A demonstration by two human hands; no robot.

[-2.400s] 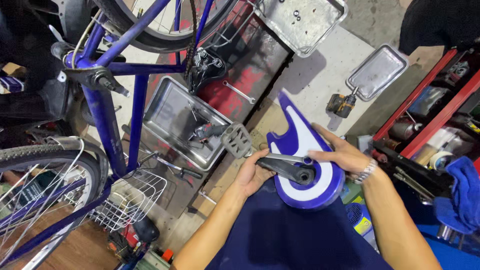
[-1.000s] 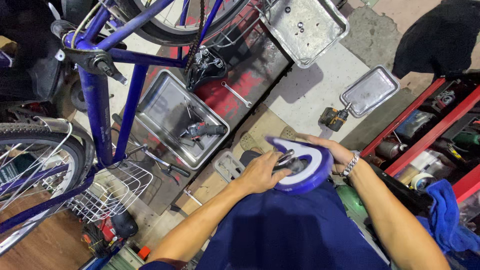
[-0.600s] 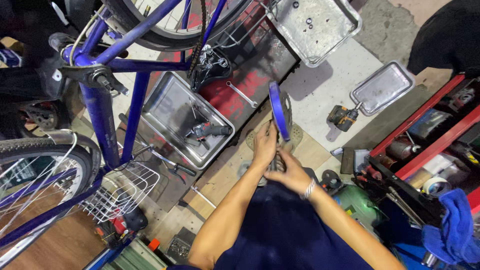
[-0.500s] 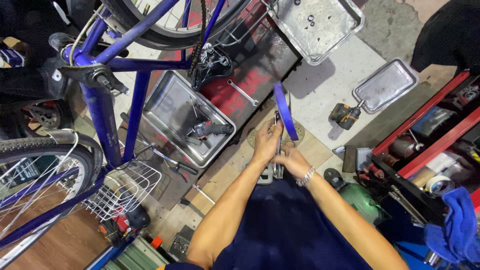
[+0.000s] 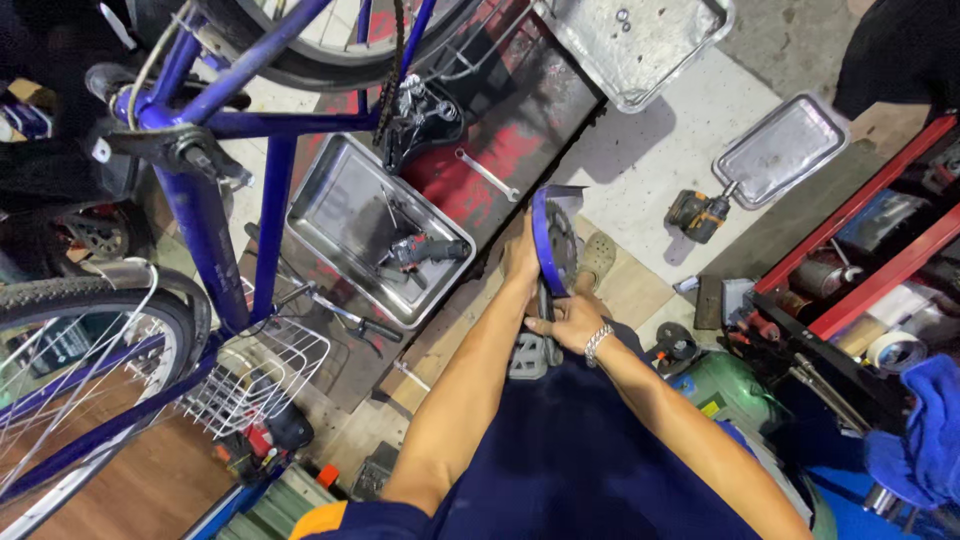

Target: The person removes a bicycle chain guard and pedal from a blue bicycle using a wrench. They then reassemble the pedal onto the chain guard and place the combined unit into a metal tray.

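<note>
Gripping the blue chain guard (image 5: 545, 240) edge-on, left hand (image 5: 520, 262) and right hand (image 5: 570, 318) both in closed grip

**Both hands closed, close together**

Both bare forearms reach forward from the body and converge. The left hand (image 5: 520, 262) sits farther out, fingers wrapped in a grip, back of the hand showing. The right hand (image 5: 568, 318) lies just behind it, fingers curled shut, a metal band on its wrist.
</note>
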